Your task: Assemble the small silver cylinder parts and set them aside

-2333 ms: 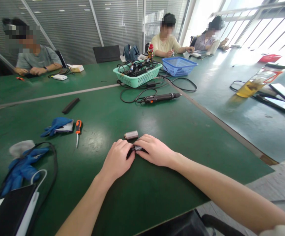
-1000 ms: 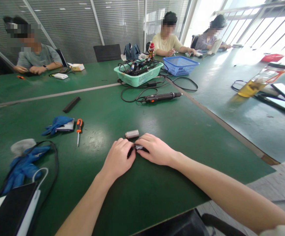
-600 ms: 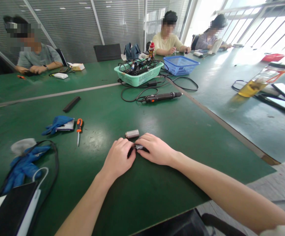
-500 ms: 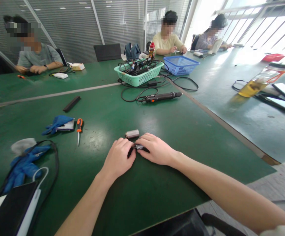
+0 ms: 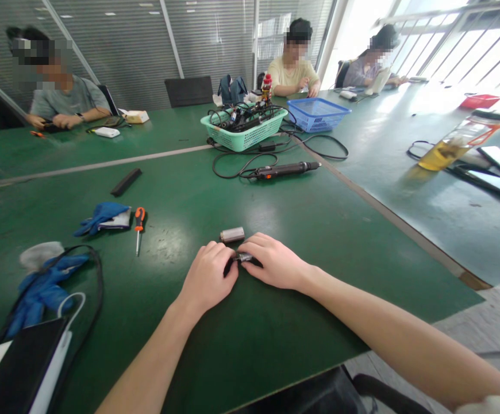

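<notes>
Low over the green table (image 5: pixel 302 230), my left hand (image 5: pixel 212 274) and my right hand (image 5: pixel 273 261) meet around a small dark part with a shiny metal middle (image 5: pixel 244 257). Fingers of both hands close on it from either side, so most of its shape is hidden and I cannot tell its kind. Just beyond my fingertips lies a short silver-grey metal cylinder (image 5: pixel 232 234), touched by neither hand. Off to the left, an orange-handled screwdriver (image 5: pixel 139 218) rests with its tip toward me.
Blue gloves (image 5: pixel 47 293) and a black phone (image 5: pixel 30 368) lie at left. An electric screwdriver (image 5: pixel 287 170) with its cable lies ahead, before a green basket (image 5: pixel 243 135) of tools and a blue basket (image 5: pixel 319 115). A bottle (image 5: pixel 448 146) stands right. Several people sit around.
My hands stay almost still, with the small part turned very slightly between them. Across the table, the person in the yellow top has shifted their hands.
</notes>
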A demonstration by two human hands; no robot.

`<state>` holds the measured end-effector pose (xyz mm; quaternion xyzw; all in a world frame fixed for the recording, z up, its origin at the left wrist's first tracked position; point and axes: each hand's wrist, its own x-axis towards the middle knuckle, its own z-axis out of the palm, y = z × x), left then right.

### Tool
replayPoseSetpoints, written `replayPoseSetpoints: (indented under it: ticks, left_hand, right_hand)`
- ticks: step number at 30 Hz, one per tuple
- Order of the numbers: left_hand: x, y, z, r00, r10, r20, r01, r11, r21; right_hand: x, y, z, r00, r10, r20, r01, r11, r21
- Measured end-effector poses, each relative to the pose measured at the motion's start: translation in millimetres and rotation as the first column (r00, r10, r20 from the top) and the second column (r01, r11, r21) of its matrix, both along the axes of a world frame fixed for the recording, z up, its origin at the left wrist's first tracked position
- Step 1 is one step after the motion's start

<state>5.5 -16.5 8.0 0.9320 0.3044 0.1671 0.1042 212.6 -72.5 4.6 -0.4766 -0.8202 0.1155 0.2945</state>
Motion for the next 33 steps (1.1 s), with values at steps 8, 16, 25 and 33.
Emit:
replayPoseSetpoints:
  ticks: [8, 16, 25, 33]
  left_hand:
    - [0.0, -0.4, -0.2, 1.000, 0.010, -0.010, -0.010, 1.000, -0.004]
    - [0.7, 0.0, 0.1, 1.000, 0.013, -0.011, -0.013, 1.000, 0.001]
    - [-0.3, -0.7, -0.1, 1.000, 0.012, -0.015, -0.012, 1.000, 0.004]
    - [0.0, -0.3, -1.0, 1.000, 0.018, -0.012, -0.018, 1.000, 0.009]
  right_hand:
    - [0.0, -0.3, -1.2, 1.000, -0.001, -0.003, 0.001, 1.000, 0.002]
    - [0.3, -0.6, -0.7, 1.000, -0.008, -0.007, 0.008, 1.000, -0.001]
    - [0.2, -0.8, -0.9, 1.000, -0.018, -0.003, 0.018, 1.000, -0.001]
    - [0.5, -0.3, -2.0, 1.000, -0.030, 0.007, 0.030, 1.000, 0.003]
